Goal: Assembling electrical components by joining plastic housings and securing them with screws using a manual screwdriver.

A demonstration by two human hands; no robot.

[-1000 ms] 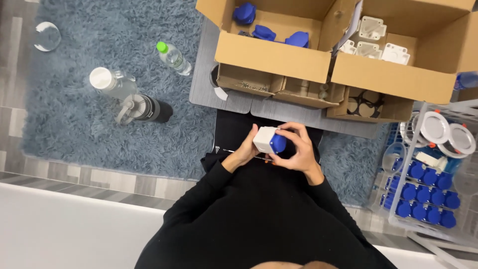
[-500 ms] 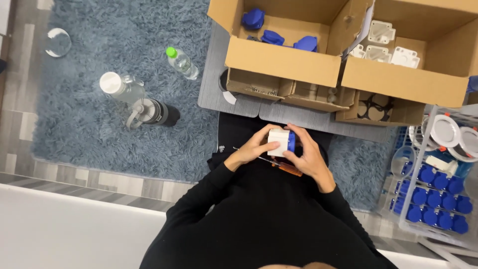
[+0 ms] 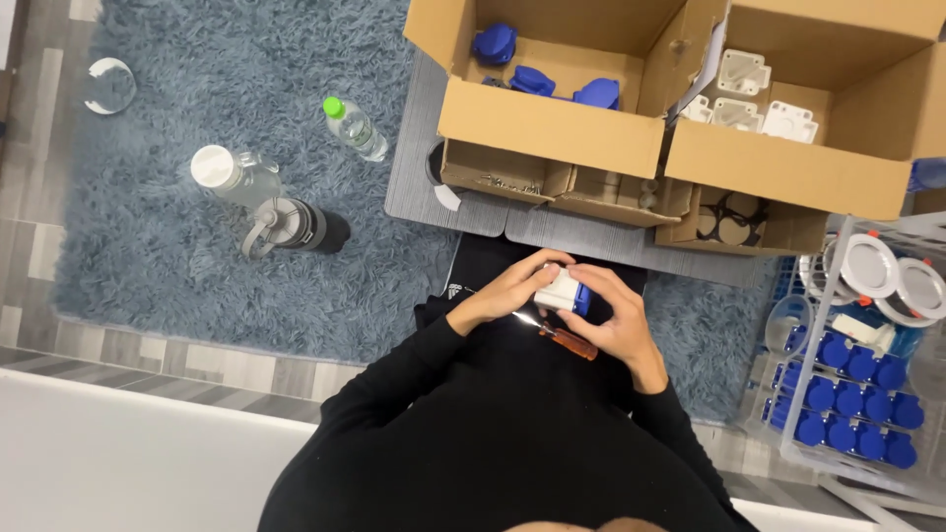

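Both hands meet over the person's lap in the head view: the left hand (image 3: 507, 291) comes in from the left with its fingers curled over the top of a small white and blue socket part (image 3: 562, 293), and the right hand (image 3: 613, 320) cups the same part from the right, fingers bent around its blue side. Neither hand is spread; both are closed on the part, which sits between them, equally near to each. An orange-handled screwdriver (image 3: 564, 339) lies just below the part, its long axis slanting from upper left to lower right, tip toward the left hand, handle under the right palm; whether the right hand grips it cannot be told. Ahead stand open cardboard boxes (image 3: 552, 123) holding blue and white pieces
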